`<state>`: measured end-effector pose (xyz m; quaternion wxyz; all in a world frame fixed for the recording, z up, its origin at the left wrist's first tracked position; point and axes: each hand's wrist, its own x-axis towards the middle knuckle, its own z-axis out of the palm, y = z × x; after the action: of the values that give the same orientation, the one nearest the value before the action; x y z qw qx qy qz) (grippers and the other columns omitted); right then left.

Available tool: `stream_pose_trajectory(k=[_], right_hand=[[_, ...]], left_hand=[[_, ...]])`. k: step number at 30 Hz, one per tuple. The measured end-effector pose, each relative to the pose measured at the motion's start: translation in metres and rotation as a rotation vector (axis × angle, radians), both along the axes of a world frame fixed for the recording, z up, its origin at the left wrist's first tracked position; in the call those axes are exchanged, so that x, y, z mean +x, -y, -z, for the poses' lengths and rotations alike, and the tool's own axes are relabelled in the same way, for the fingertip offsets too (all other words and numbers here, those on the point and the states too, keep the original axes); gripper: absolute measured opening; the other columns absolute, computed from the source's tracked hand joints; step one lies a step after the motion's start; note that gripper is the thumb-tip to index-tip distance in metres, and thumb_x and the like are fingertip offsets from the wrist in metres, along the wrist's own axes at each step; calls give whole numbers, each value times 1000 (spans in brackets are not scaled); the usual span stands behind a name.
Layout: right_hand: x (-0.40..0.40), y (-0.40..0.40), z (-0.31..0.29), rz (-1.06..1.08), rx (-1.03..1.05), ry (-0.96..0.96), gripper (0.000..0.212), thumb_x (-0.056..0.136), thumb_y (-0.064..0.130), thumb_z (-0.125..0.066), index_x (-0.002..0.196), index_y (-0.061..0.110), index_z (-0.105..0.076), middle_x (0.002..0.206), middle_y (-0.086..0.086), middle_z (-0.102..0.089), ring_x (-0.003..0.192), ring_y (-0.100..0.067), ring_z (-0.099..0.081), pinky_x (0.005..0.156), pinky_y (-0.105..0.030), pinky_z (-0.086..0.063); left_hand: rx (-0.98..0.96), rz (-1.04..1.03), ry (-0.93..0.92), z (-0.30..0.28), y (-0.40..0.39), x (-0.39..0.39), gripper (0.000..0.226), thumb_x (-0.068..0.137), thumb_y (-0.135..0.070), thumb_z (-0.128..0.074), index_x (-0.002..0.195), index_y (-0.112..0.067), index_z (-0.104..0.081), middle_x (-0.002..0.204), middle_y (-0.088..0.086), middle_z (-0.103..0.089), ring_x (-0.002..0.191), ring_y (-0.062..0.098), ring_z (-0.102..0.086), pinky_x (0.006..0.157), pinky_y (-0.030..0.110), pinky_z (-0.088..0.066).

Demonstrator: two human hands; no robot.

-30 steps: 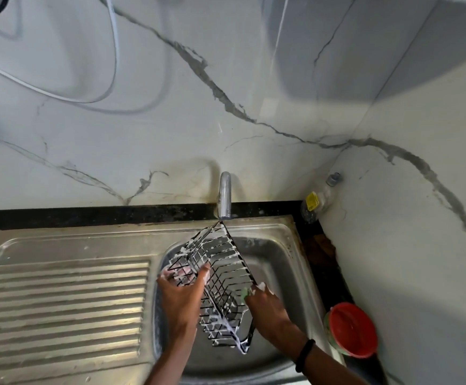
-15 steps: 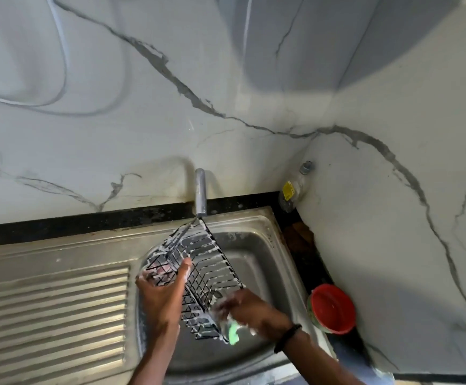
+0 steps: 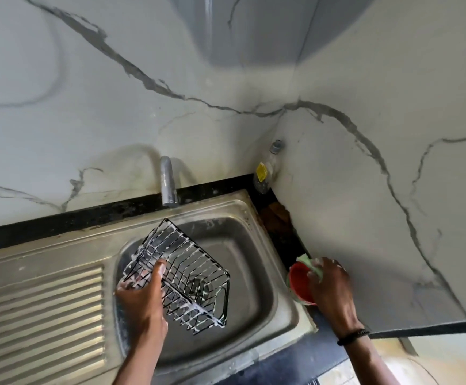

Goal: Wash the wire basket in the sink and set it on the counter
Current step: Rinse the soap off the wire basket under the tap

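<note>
A black wire basket [image 3: 187, 276], streaked with white soap foam, is held tilted over the steel sink [image 3: 257, 276]. My left hand [image 3: 143, 295] grips its left end, thumb hooked over the wires. My right hand [image 3: 329, 287] is away from the basket, off the sink's right edge, holding a green sponge [image 3: 311, 263] over a red round container [image 3: 300, 282]. The tap [image 3: 168, 183] stands behind the basin; no water is visibly running.
A ribbed steel drainboard [image 3: 40, 309] lies left of the basin. A clear bottle with a yellow label [image 3: 265, 172] stands in the back corner. Marble walls close in behind and to the right. A narrow black counter strip [image 3: 284, 234] runs along the sink's right side.
My right hand left the basket and carried the green sponge right to the red container. My left hand still holds the basket, now tilted flatter over the basin. The view shifted left.
</note>
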<state>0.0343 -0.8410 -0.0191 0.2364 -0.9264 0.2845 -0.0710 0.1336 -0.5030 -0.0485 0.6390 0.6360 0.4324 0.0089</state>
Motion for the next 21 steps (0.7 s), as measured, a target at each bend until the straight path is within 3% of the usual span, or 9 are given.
stream_pose_trajectory(k=[2,4,7,9,13,15,17,19,21], right_hand=[[1,-6,9,-85,-4,-33,21,83,11,-72,102,18,-77,97,-3,-76,90,-28,-71,76,-33,-53],[2,-12,8,-95,9,-41,8,86,10,-73,92,11,-78,88,-7,-78,84,-31,-74,71,-31,-53],[6,-19,6,-31,36,-90,12,89,13,-71,98,11,-78,93,-12,-78,86,-33,-74,73,-30,-52],[12,-22,0,-31,-29,-89,7,88,18,-72,89,15,-78,87,-10,-77,80,-33,-72,70,-34,-55],[74,-59,-19,-252,150,-194,34,92,30,-65,60,18,-59,62,7,-59,62,-16,-59,57,-24,-40],[122,-88,-19,-434,167,-270,39,90,41,-70,60,20,-58,60,9,-57,60,-8,-56,58,-21,-34],[167,-124,-18,-573,287,-319,41,87,48,-74,62,18,-64,60,7,-63,56,-3,-56,60,-22,-41],[199,-159,-21,-661,509,-328,38,86,45,-78,71,11,-71,63,1,-69,53,-7,-58,60,-24,-47],[226,-195,-28,-764,566,-330,33,86,40,-79,82,8,-72,67,3,-68,51,2,-59,58,-19,-49]], left_hand=[[-3,-36,6,0,-3,1,123,54,-75,-86,146,-12,-35,122,11,-56,110,33,-58,103,47,-48],[-21,-57,1,1,-5,3,117,64,-65,-88,149,-9,-31,135,18,-53,122,36,-55,110,52,-43],[-69,-87,-4,-1,-12,4,109,77,-46,-87,155,-7,-23,143,23,-48,119,34,-53,105,39,-41],[-90,-85,0,-2,-13,3,111,79,-41,-86,159,-8,-16,145,23,-46,110,27,-49,99,32,-37],[-152,-137,23,0,-15,1,117,77,-36,-89,161,-11,-11,142,11,-49,120,28,-52,104,32,-36],[-180,-143,-4,4,-18,-2,111,77,-32,-89,158,-11,-16,130,5,-50,113,22,-52,102,30,-36],[-218,-161,-27,11,-26,-5,102,72,-38,-92,148,-18,-27,133,9,-59,112,24,-56,103,34,-39],[-212,-180,-51,15,-32,-7,93,68,-42,-93,136,-20,-33,131,16,-61,112,28,-59,108,41,-43],[-221,-217,-75,16,-37,-7,88,70,-38,-93,132,-17,-35,128,16,-59,111,29,-57,109,51,-47]])
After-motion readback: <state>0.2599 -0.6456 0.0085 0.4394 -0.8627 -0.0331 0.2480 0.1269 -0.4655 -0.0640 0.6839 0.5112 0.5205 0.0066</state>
